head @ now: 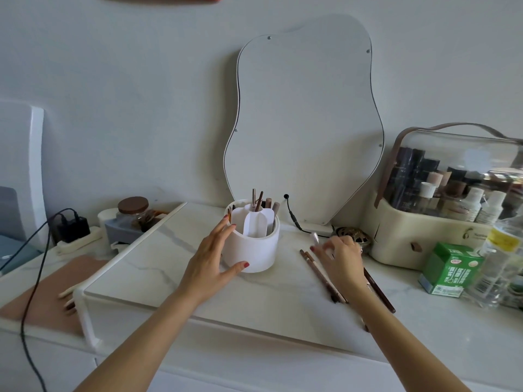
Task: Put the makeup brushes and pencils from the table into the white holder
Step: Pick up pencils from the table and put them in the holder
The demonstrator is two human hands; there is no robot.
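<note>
Near the back edge of the white marble-patterned table [254,301], just in front of the wavy-edged mirror [305,123], stands the round white plastic holder with inner dividers [256,244]. Several brushes and pencils [261,202] already stand upright in its rear compartments, so part of the job looks done. From the head view, the left hand [212,258] has its fingers spread wide and curved against the holder's left side, thumb touching its base, steadying it rather than gripping. To the holder's right, toward the table's right edge, the right hand [339,258] reaches down with fingers loosely curled over the slim brown pencils lying on the table [322,274]; whether it has hold of one I cannot tell. At least these pencils remain to be put in
</note>
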